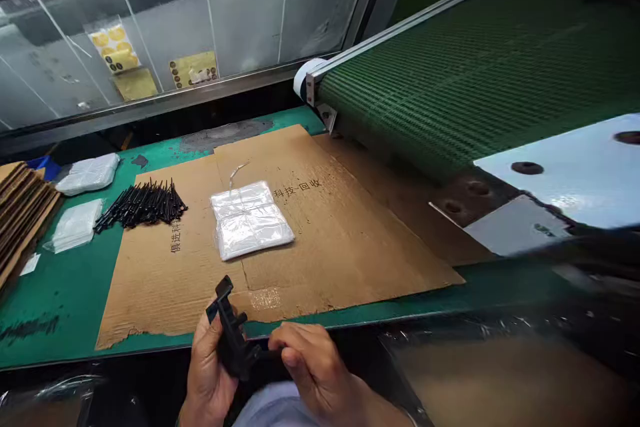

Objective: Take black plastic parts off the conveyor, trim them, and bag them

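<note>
Both my hands are low at the near edge of the table, closed on one black plastic part (231,330) with a clip-like upper end. My left hand (209,374) wraps its left side from below. My right hand (310,364) pinches its lower right end with fingers curled. Just beyond them lies a flattened cardboard sheet (320,240) on the green table top (55,300). A stack of clear plastic bags (250,219) rests in the middle of the cardboard. A heap of several thin black pins (143,204) lies further left.
A green conveyor belt (480,74) rises at the right, with a metal plate (565,174) below it. More clear bag packs (87,174) and stacked cardboard (23,207) sit at the far left. A glass panel (165,20) with yellow sticker sheets stands behind.
</note>
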Demonstrator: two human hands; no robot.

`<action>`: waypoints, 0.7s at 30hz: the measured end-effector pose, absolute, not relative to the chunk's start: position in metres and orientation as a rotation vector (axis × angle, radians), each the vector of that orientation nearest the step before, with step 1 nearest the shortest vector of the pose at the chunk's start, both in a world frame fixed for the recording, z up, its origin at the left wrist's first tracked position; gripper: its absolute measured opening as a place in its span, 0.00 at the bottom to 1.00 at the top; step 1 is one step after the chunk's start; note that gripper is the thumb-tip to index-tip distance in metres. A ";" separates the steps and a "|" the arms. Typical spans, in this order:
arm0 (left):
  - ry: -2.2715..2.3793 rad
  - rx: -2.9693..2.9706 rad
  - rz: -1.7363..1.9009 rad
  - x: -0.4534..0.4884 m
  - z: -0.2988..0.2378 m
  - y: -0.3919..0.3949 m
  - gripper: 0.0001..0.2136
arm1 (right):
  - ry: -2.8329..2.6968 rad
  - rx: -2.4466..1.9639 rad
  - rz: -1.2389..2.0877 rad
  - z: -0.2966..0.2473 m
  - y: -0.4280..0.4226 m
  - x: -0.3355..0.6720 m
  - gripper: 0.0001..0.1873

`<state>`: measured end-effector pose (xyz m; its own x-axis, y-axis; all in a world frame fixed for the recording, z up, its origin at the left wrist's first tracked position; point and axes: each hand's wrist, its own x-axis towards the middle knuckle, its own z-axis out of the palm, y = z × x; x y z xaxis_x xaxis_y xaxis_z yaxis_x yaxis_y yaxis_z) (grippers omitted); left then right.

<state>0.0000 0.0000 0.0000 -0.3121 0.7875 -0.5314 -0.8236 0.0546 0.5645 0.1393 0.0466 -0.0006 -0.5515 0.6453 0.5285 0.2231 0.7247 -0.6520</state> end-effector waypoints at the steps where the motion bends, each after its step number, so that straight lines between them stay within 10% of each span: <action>1: 0.988 -0.027 1.566 0.000 -0.001 -0.002 0.16 | -2.159 -0.656 0.632 0.003 0.050 0.140 0.28; 21: 1.004 -0.045 1.512 -0.003 -0.006 -0.009 0.13 | -2.518 -0.399 0.450 0.002 0.051 0.154 0.30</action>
<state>-0.0026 -0.0091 -0.0059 -0.2419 0.7907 -0.5624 -0.8250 0.1374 0.5481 0.1544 0.0506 0.0017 -0.8071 0.3689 0.4609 0.1866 0.9001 -0.3936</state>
